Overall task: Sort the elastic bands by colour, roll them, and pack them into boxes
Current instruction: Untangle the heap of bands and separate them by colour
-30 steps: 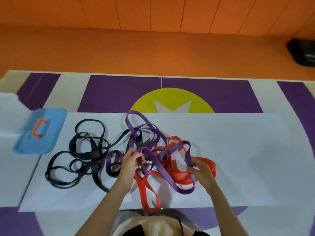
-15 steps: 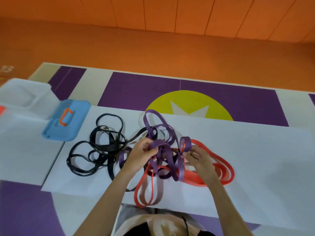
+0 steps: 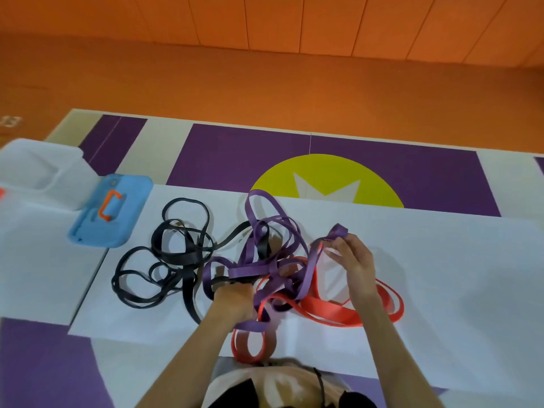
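Indoor activity room, gym or play-studio type; exact kind unclear. Across top of frame, orange padded-looking wall panels [image 3: 294,19] with vertical seams. Below them, orange floor [image 3: 265,83]. On it a floor mat [image 3: 235,160] in purple and cream blocks, with a yellow circle emblem [image 3: 379,184] at centre. Over the mat, white sheets [image 3: 441,260] spread flat. Mid-frame, wide flat exercise-type loops: black bands [image 3: 188,256], purple bands [image 3: 250,270], red bands [image 3: 329,312]. Upper left, a clear plastic box [image 3: 38,169], with a blue lid [image 3: 123,228] beside it.
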A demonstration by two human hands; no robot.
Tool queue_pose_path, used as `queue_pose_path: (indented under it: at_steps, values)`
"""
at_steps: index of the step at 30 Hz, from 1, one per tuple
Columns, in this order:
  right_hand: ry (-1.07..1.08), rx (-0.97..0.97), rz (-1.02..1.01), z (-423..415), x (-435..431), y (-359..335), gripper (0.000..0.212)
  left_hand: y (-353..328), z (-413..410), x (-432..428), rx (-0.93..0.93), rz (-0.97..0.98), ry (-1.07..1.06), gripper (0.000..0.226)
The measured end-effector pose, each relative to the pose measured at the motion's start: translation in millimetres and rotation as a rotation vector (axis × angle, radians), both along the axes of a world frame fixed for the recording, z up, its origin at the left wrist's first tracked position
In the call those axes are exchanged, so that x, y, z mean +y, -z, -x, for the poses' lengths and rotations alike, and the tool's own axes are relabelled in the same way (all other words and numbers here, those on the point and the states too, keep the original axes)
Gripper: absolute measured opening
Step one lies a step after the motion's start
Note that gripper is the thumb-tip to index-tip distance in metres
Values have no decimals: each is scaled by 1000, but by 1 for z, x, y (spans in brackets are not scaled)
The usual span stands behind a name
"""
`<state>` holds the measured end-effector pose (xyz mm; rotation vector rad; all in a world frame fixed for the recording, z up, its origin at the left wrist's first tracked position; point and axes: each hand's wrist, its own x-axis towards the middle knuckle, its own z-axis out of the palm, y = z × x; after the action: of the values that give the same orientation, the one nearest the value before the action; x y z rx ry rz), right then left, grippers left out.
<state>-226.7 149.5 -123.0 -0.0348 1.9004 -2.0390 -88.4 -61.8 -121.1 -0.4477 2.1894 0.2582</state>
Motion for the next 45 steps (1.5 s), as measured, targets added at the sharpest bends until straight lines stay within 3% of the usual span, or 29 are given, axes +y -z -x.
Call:
queue_pose_path:
  at_steps: [5,10,13,15,18,21,23,25,27,30,34,37,42,45]
  values:
    - [363,-49,3,12,15,7,19,14,-7,-32,187,108,-238,52]
    - [580,-148,66,20,26,4,27,23,-13,-39,190,273,-189,69]
    - [584,-171,129,25,32,-1,29,25,-12,-37,219,268,-153,77]
    - [477,-164,142,24,30,-5,28,24,-5,-34,325,64,-175,86]
    - [182,-138,116,16,16,-14,26,14,15,-13,554,-418,-228,103]
    - [-195,-87,41,1,-7,-26,27,2,35,24,663,-922,-349,115]
    - [-374,-65,46,-7,-18,-31,31,-3,43,38,708,-1114,-509,96]
    - [-475,-105,131,-8,-21,-32,36,-7,46,32,785,-1095,-635,55]
    - [-533,-232,221,-7,-20,-32,43,-6,41,18,784,-1028,-640,38]
    - [-490,-379,167,-5,-18,-22,41,-4,33,6,812,-841,-572,27]
    - [-236,-429,-49,6,-4,15,28,-16,24,-10,869,-825,-923,3]
    - [-144,-428,-298,5,0,51,12,-32,16,-29,969,-823,-1197,10]
    - [-598,-147,-610,-27,-23,87,15,-63,11,-52,1250,-814,-1361,11]
    - [-660,28,-702,-33,-31,92,5,-83,9,-68,1398,-802,-1420,17]
